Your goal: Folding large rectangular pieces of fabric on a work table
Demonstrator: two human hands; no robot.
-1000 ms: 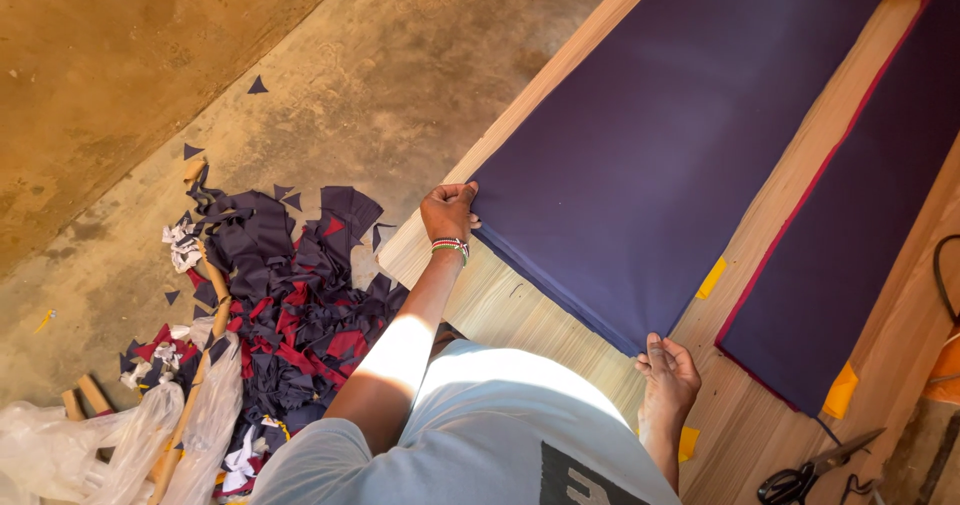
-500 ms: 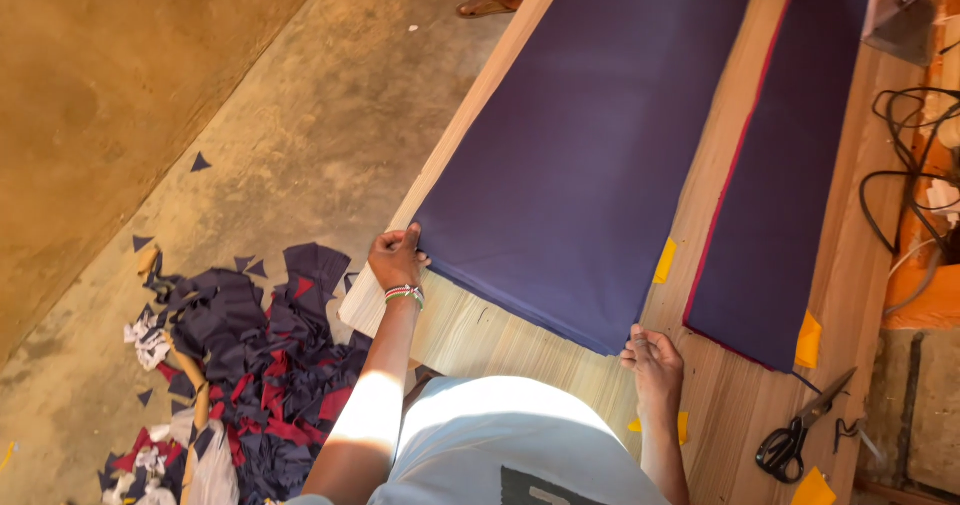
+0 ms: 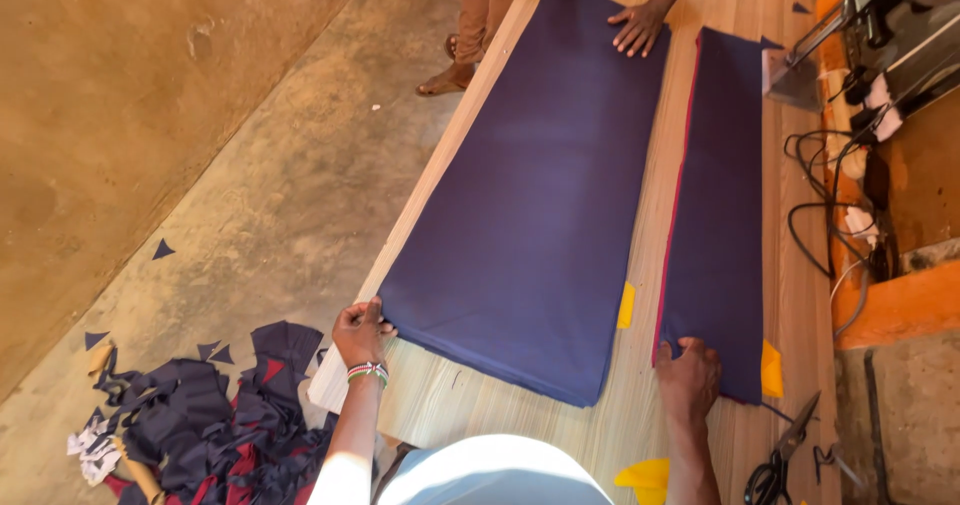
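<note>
A wide stack of dark purple fabric [image 3: 540,195] lies lengthwise on the wooden table [image 3: 470,405]. My left hand [image 3: 360,333], with a beaded bracelet on the wrist, grips the stack's near left corner at the table edge. A narrower purple fabric strip with a red edge [image 3: 718,205] lies to its right. My right hand [image 3: 688,375] is curled on this strip's near left corner. At the far end another person's hand [image 3: 637,27] presses flat on the wide stack.
Black scissors [image 3: 778,463] lie at the near right. Yellow pieces [image 3: 626,305] show beside the fabrics. A machine [image 3: 880,25] and black cables [image 3: 840,215] sit on the right. Fabric scraps [image 3: 220,415] are piled on the floor at left. The other person's sandalled foot [image 3: 440,83] stands by the table.
My right hand has shifted from beside the wide stack's near right corner onto the narrow strip's end. The view has lifted, so the other person's hand and legs show.
</note>
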